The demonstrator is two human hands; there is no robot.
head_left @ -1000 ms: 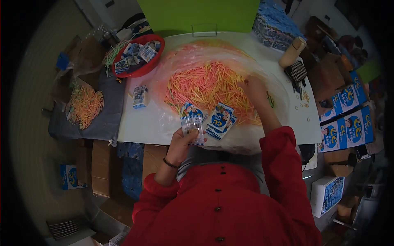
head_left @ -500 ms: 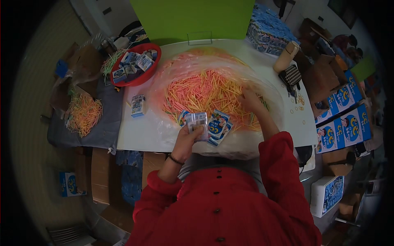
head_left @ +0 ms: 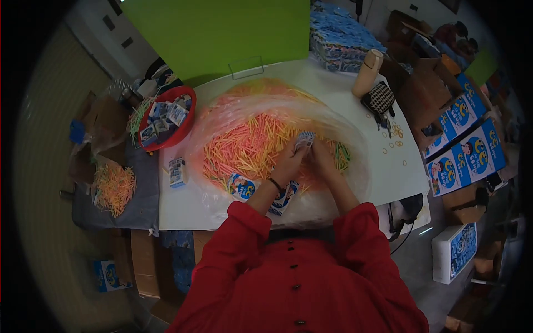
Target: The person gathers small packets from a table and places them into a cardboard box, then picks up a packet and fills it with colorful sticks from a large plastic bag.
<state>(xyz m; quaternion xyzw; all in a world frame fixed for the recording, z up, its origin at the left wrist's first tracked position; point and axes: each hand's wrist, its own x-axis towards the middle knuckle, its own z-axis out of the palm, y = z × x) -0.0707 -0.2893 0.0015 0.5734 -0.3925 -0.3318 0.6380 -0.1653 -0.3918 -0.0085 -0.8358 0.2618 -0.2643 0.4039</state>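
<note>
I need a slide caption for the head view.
Left hand holds a packet over coloured sticks, right hand beside it.

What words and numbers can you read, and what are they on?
No text reads for certain.
Held packet: print too small.
Loose packets: print too blurred.
Piled packets in the red basin: too small.
Blue-and-white boxes, right: lettering shows, too blurred.
Lower-left box: too small.

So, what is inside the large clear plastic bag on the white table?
The bag holds thin pink, orange and yellow sticks, with green ones at the right. The upper sticks, left hand and right hand hide what lies beneath.
</note>
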